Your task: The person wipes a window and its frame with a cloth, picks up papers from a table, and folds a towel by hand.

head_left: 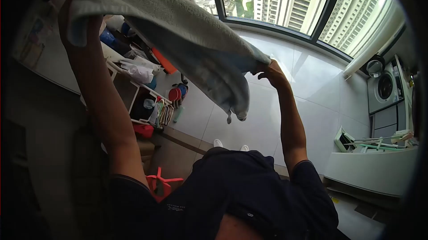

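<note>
A grey-blue towel (178, 30) stretches in the air between my two raised arms, its lower edge hanging in folds above the tiled floor. At its right end, my right hand (273, 74) pinches a corner, with some fingers bent beside the cloth. The left end of the towel drapes over my left forearm and covers most of my left hand, whose fingers are hidden at the dark upper left.
Tall windows (276, 23) run along the top. A washing machine (384, 86) stands at the right, above a cabinet (370, 168) holding hangers. At the left are a white rack (133, 99) with bags and hangers, red-lidded items and a red stool (161, 184).
</note>
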Available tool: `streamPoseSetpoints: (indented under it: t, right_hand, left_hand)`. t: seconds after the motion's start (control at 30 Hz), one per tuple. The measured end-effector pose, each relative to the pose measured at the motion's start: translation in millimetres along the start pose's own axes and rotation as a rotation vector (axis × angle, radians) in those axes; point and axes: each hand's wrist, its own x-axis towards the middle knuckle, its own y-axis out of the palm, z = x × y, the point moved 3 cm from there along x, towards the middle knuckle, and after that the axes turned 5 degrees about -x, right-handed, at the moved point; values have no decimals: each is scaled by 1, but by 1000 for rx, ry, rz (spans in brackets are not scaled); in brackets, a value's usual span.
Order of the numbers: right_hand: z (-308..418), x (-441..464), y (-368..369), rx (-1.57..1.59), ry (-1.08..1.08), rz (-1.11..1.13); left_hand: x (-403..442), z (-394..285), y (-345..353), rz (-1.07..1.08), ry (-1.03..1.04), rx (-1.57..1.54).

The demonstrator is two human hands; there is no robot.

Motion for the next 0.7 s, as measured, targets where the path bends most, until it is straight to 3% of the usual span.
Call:
streamPoseSetpoints:
  t: [0.1,0.17,0.23,0.3,0.37,0.4,0.43,0.47,0.5,0.53,0.6,0.7]
  right_hand:
    - [26,17,-73,-114,-46,-390]
    - [72,18,-72,-397,-98,-432]
    - [95,33,-65,-759,-207,-254]
    - [129,37,-64,-741,-96,-203]
    - [186,20,-54,-571,-166,-206]
    - [213,15,-59,-495,-174,-224]
    - [243,17,-81,-562,-276,-289]
    - [272,19,-104,-633,-374,-362]
    - [309,15,-114,-622,-475,-373]
    - [345,10,-124,-614,-574,-383]
    - [412,-9,-90,-418,-647,-335]
    - [447,-25,-3,-498,-845,-468]
  left_hand:
    - [12,31,-67,-69,-236,67]
    - [9,68,-121,-31,-434,71]
    - [-13,87,-147,-110,-517,160]
    - [-24,87,-161,-81,-558,69]
    - [-41,70,-158,-104,-568,0]
    - [-49,48,-145,-85,-471,-17]
    - [-54,22,-137,-61,-218,316]
    - [-43,-4,-145,142,67,893]
    - [-35,-29,-154,165,460,1457]
    - [-2,-48,-179,108,535,1699]
    - [44,-70,-186,22,587,1528]
    - [117,-53,-172,3,675,1163]
